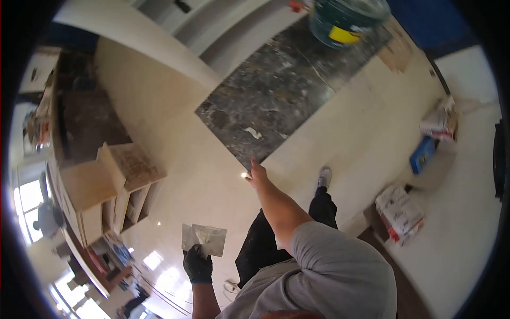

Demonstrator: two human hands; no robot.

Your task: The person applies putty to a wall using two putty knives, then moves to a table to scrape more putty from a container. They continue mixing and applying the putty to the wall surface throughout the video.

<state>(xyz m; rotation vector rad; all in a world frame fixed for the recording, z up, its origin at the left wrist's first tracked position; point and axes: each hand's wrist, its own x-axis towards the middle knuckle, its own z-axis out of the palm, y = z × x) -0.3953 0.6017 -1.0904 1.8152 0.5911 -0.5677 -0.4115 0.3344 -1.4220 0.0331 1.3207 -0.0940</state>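
My left hand, in a dark glove, is closed around two flat, broad putty knives held together. A smear of pale paste lies on the upper blade. My bare right hand is at the near corner of a dark, marbled sheet on the floor. One digit lies on top of the sheet's edge and the others curl at the corner, partly hidden. A white scrap rests on the sheet. At its far end stands a dark green bucket with a yellow label.
White shelving borders the sheet's far side. Wooden cabinets stand at the left. To the right are a white-and-red bag, another bag and a blue box. A cable lies beside my legs.
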